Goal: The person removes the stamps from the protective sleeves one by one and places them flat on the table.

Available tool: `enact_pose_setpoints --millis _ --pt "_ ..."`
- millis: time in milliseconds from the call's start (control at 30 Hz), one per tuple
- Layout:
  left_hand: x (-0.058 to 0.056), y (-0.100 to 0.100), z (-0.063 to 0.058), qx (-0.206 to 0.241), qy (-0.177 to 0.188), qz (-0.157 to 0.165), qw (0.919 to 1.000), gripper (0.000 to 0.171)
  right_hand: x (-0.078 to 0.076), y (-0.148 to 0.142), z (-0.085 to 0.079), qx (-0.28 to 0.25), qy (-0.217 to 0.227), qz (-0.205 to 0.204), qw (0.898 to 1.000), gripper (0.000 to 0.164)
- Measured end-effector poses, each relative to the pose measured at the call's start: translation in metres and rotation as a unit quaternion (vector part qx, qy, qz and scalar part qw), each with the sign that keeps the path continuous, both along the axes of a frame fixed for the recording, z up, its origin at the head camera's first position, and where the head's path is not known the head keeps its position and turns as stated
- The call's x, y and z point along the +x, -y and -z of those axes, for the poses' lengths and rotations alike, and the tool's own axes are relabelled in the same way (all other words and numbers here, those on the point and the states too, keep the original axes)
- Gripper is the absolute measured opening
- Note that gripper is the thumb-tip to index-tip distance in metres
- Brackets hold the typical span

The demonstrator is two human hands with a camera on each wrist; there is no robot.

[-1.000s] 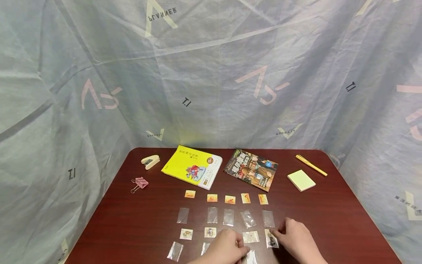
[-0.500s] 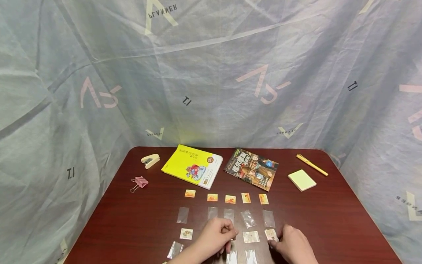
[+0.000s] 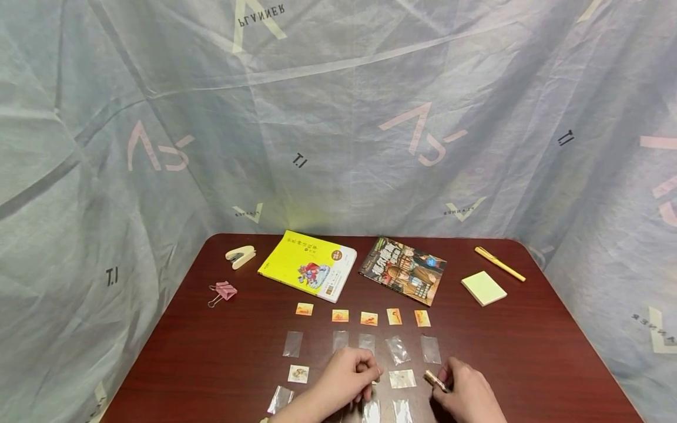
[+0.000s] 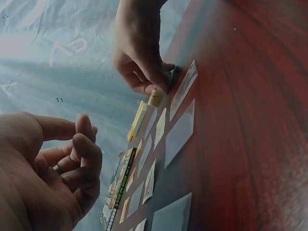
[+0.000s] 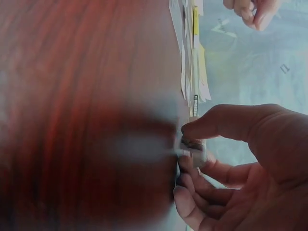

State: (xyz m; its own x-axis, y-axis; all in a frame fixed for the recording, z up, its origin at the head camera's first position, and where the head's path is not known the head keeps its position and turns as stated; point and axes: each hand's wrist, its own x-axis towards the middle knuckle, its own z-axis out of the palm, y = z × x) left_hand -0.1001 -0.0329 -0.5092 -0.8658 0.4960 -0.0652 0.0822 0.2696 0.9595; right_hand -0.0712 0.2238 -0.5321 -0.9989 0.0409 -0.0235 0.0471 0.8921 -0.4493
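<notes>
In the head view my right hand [image 3: 468, 390] pinches a small stamp [image 3: 435, 381] between thumb and fingers, lifted and bent, at the right end of a row. Beyond it lies a clear plastic sleeve [image 3: 431, 350]. My left hand [image 3: 346, 379] hovers over the middle of that row with its fingers loosely curled. The left wrist view shows nothing in the left hand [image 4: 72, 168]. Between the hands lies a pale stamp [image 3: 403, 379], with another clear sleeve [image 3: 402, 411] nearer me. The left forearm hides part of the near rows.
Orange stamps [image 3: 369, 319] form a farther row. Behind them lie a yellow book [image 3: 307, 264] and a dark comic book [image 3: 404, 271]. A sticky-note pad [image 3: 483, 288] and yellow pen [image 3: 499, 264] are at right; a stapler [image 3: 240, 257] and pink binder clip [image 3: 225, 290] at left.
My left hand has moved up and left from the near sleeves, then stayed still. The right hand has lifted and bent the stamp, which lay flat at first.
</notes>
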Motion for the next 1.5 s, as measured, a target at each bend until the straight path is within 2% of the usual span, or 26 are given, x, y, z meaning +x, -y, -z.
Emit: enact_pose_setpoints --millis 233,333,433,500,600,667,733,933,1067,1167,1367,1500 --pt "-0.002 0.0 0.001 -0.005 -0.022 -0.012 0.9997 0.014 -0.005 -0.003 -0.007 -0.077 0.031 0.002 0.997 0.037" --pt "-0.004 0.0 0.0 -0.006 -0.044 -0.018 0.9988 0.01 -0.009 -0.003 -0.012 -0.145 0.029 -0.013 0.989 0.035" --pt "-0.008 0.0 -0.005 0.006 -0.068 -0.015 0.9976 0.01 -0.012 0.002 -0.021 -0.235 0.023 -0.056 0.97 0.03" --pt "-0.01 -0.001 -0.008 0.02 -0.08 -0.011 0.9965 0.012 -0.015 0.009 -0.027 -0.296 0.031 -0.095 0.95 0.028" --pt "-0.011 -0.003 -0.014 0.037 -0.095 -0.003 0.9948 0.014 -0.018 0.022 -0.035 -0.351 0.048 -0.148 0.923 0.027" --pt "-0.012 -0.005 -0.016 0.04 -0.101 -0.006 0.994 0.012 -0.021 0.031 -0.039 -0.366 0.059 -0.169 0.913 0.026" --pt "-0.012 -0.005 -0.017 0.045 -0.105 -0.017 0.9933 0.009 -0.025 0.038 -0.041 -0.371 0.06 -0.175 0.91 0.025" --pt "-0.014 -0.002 -0.014 0.095 -0.076 -0.049 0.9914 0.008 -0.03 0.054 -0.04 -0.39 0.048 -0.138 0.909 0.026" --pt "-0.015 0.001 -0.013 0.126 -0.056 -0.04 0.9896 0.01 -0.031 0.058 -0.04 -0.392 0.034 -0.112 0.913 0.026" --pt "-0.016 0.003 -0.013 0.152 -0.037 -0.028 0.9873 0.011 -0.031 0.058 -0.041 -0.4 0.031 -0.107 0.91 0.025" --pt "-0.018 0.004 -0.014 0.187 0.011 -0.008 0.9823 0.014 -0.033 0.055 -0.039 -0.441 0.037 -0.16 0.882 0.022" --pt "-0.02 0.005 -0.015 0.202 0.034 0.005 0.9787 0.015 -0.034 0.053 -0.037 -0.468 0.045 -0.195 0.861 0.02"
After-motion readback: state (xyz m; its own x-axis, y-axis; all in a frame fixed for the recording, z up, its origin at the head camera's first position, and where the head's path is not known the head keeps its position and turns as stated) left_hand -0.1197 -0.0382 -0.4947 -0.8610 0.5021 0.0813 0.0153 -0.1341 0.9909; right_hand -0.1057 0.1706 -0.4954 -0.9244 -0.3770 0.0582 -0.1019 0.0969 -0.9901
